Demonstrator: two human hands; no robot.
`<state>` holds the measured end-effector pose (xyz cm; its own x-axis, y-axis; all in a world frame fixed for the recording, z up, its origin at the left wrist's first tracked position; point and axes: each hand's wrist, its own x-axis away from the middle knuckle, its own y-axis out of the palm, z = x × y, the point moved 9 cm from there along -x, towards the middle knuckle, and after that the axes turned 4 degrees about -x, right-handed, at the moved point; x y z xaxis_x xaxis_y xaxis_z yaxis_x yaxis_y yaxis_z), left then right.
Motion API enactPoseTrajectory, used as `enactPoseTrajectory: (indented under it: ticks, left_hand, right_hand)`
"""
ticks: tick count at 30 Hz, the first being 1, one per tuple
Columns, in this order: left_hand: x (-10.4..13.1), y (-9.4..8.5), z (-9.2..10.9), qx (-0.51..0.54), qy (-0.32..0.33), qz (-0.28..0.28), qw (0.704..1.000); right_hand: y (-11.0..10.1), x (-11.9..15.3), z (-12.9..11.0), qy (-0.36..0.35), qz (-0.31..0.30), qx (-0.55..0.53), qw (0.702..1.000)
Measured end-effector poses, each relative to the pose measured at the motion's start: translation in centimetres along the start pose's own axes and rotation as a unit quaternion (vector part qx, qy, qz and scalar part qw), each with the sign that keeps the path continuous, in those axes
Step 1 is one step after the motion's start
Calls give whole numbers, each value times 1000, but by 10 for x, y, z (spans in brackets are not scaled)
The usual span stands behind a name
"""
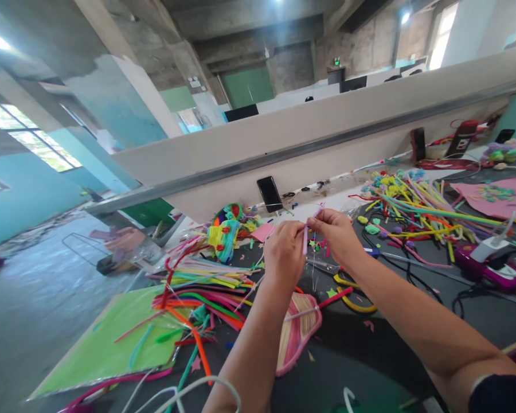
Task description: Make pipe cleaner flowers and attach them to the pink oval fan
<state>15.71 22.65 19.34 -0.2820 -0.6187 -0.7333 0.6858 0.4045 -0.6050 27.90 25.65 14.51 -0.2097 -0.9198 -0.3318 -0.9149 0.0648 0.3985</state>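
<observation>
Both hands are raised over the middle of the dark table. My left hand (285,250) is closed on a short light-purple pipe cleaner (305,241), whose lower end hangs down beside the fingers. Touching its upper part, my right hand (332,232) pinches it between thumb and fingertips. Thin pale strands dangle beneath the hands. Under the left forearm lies a pink-edged piece with pink and cream stripes (298,332), partly hidden. Yellow-handled scissors (356,301) rest below the right hand.
Pipe cleaner bundles (215,281) lie left, another heap (421,212) right. A green sheet (112,338) is at the front left. A phone (269,194) leans on the partition. A purple power strip (494,267) with cables sits right.
</observation>
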Motion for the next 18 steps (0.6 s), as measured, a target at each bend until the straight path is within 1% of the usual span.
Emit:
enactPoseTrajectory:
  ticks: [1, 3, 5, 7, 10, 11, 12, 13, 14, 15, 16, 17, 18]
  left_hand:
    - [0, 1, -3, 23, -17, 3, 1000]
    - [0, 4, -14, 95, -73, 2, 993]
    - [1, 12, -26, 196, -146, -11, 970]
    - [4, 22, -36, 307, -213, -34, 927]
    - [7, 40, -42, 444, -282, -91, 846]
    - [8, 45, -42, 465, -293, -114, 828]
    - [8, 49, -42, 468, -295, -133, 822]
    - [8, 50, -43, 450, -291, -144, 832]
    - [7, 49, -45, 410, -280, -141, 856]
    - [5, 44, -46, 349, -260, -121, 892]
    - [3, 35, -46, 271, -230, -86, 931]
    - [0, 25, -42, 187, -192, -40, 963]
    - [0, 14, -34, 108, -146, 10, 983]
  right_hand:
    - [0, 0, 0, -6, -1, 6, 1000]
    - [0, 1, -1, -17, -3, 17, 1000]
    - [1, 1, -1, -22, -2, 23, 999]
    - [2, 3, 0, -24, -5, 21, 999]
    - [6, 4, 2, -26, -19, 18, 999]
    - [6, 3, 4, -25, -21, 16, 999]
    - [5, 3, 5, -22, -18, 15, 999]
    - [3, 2, 7, -20, -8, 15, 1000]
    - [-1, 0, 8, -19, 7, 17, 1000]
    - [-6, -1, 8, -19, 29, 21, 999]
    - [-11, -3, 7, -23, 53, 24, 998]
    - [-17, -4, 5, -27, 77, 24, 996]
    - [-21, -4, 2, -30, 97, 22, 995]
